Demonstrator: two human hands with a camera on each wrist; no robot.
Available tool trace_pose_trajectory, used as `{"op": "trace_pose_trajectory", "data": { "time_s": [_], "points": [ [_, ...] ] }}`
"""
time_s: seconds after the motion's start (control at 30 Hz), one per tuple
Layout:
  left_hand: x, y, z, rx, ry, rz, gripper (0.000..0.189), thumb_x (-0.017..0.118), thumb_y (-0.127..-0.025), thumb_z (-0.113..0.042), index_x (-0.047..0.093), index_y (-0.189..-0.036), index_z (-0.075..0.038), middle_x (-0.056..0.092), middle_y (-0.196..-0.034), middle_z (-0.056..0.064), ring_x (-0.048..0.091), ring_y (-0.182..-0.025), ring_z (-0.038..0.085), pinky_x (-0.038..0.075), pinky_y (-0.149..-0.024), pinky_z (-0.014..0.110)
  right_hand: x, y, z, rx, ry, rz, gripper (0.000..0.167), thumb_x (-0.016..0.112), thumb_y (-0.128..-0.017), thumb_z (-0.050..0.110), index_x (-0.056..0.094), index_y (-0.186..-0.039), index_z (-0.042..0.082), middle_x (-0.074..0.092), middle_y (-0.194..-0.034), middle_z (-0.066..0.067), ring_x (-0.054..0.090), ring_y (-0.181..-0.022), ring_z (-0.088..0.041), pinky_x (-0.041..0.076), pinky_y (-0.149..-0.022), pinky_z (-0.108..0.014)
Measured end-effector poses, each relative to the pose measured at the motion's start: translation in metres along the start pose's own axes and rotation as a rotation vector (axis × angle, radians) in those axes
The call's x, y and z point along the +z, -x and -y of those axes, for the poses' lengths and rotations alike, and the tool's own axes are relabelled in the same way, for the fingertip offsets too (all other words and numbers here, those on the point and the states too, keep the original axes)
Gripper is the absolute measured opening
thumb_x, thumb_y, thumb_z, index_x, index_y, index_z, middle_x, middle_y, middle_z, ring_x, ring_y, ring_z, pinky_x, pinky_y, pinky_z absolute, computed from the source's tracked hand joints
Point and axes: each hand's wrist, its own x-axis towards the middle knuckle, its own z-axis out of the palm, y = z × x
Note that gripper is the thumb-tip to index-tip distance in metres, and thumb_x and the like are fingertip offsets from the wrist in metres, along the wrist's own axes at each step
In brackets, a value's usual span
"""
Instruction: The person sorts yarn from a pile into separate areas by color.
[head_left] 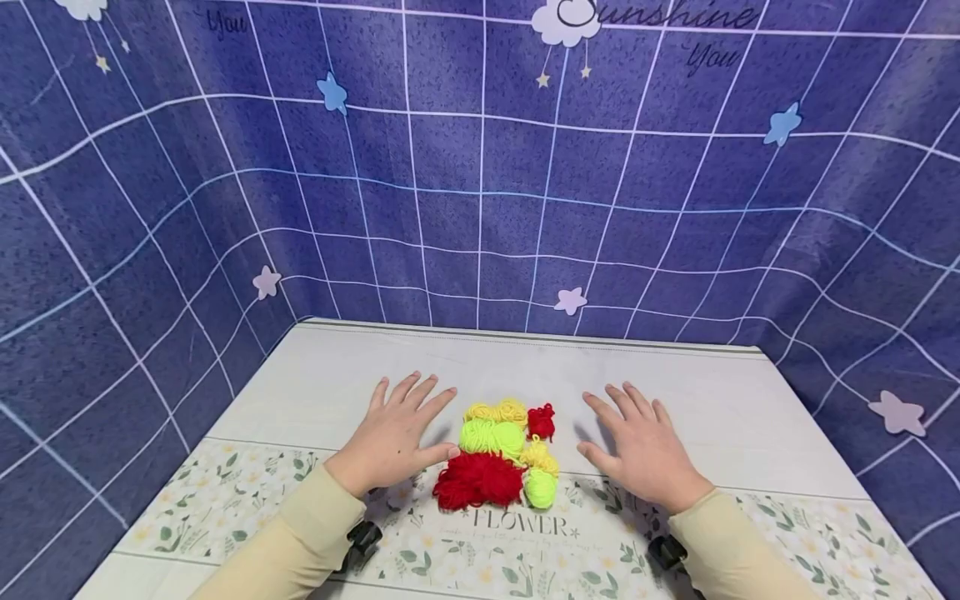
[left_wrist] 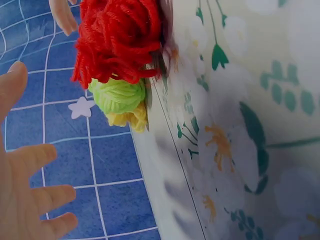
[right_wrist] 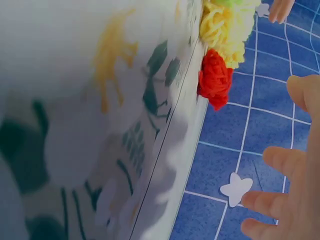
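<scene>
Bundles of yarn sit together mid-table in the head view. On the left are a large red yarn bundle (head_left: 480,482), a lime-green yarn bundle (head_left: 491,437) and a yellow yarn bundle (head_left: 497,412) behind it. To their right lie a small red yarn ball (head_left: 541,422), a small yellow yarn ball (head_left: 538,457) and a small lime-green yarn ball (head_left: 541,488). My left hand (head_left: 393,437) is spread left of the group, its thumb nearest the large red bundle. Opposite, my right hand (head_left: 645,446) has its fingers spread, apart from the yarn. Both hands hold nothing, raised above the table.
The white table (head_left: 360,346) has a floral cloth band (head_left: 480,546) printed "FLOWER" across its front. A blue gridded curtain (head_left: 450,217) with stars encloses the back and both sides. Dark straps with small devices (head_left: 363,542) sit at the wrists.
</scene>
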Motion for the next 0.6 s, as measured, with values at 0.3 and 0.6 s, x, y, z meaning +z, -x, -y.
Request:
{"op": "trace_pose_trajectory", "data": {
  "time_s": [0.3,0.6],
  "points": [
    [-0.001,-0.005,-0.004,0.029,0.114,0.04,0.079,0.059,-0.094,-0.063,0.039,-0.158,-0.022,0.039,-0.158,0.013,0.031,-0.145,0.038,0.017,-0.113,0.069,0.002,-0.001,0.007,-0.038,-0.132,-0.001,0.068,0.065,-0.095,0.051,0.048,-0.152,0.02,0.053,-0.141,-0.017,0.045,-0.133,-0.041,0.036,-0.105,-0.064],
    [0.001,-0.015,-0.013,0.083,0.263,0.116,0.07,0.061,-0.097,-0.054,0.04,-0.157,-0.023,0.046,-0.151,0.004,0.041,-0.139,0.028,0.032,-0.111,0.056,0.003,-0.002,0.022,-0.038,-0.306,0.11,0.062,0.067,-0.095,0.05,0.054,-0.147,0.019,0.06,-0.121,-0.003,0.055,-0.114,-0.022,0.049,-0.095,-0.049]
  ]
}}
